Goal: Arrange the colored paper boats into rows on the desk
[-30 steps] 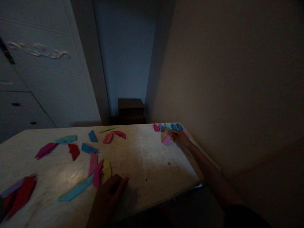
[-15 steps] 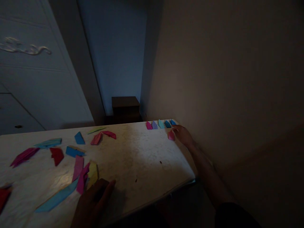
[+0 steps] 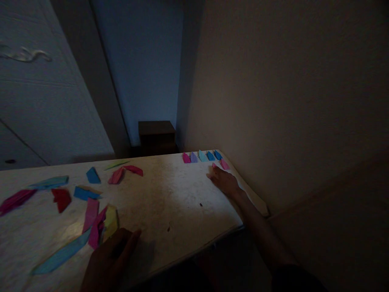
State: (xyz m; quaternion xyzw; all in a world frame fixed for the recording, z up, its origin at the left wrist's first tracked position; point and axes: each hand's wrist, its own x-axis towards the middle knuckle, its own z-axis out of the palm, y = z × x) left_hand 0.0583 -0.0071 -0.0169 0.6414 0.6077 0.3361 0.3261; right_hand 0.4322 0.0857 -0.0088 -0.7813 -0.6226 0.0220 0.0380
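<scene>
No readable text, no labels (nor any numbers)

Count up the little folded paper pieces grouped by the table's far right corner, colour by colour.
Magenta piece: 1
Lavender piece: 1
Pale blue piece: 1
Blue pieces: 2
Pink pieces: 2, one mostly hidden by the right hand
Total: 7
</scene>
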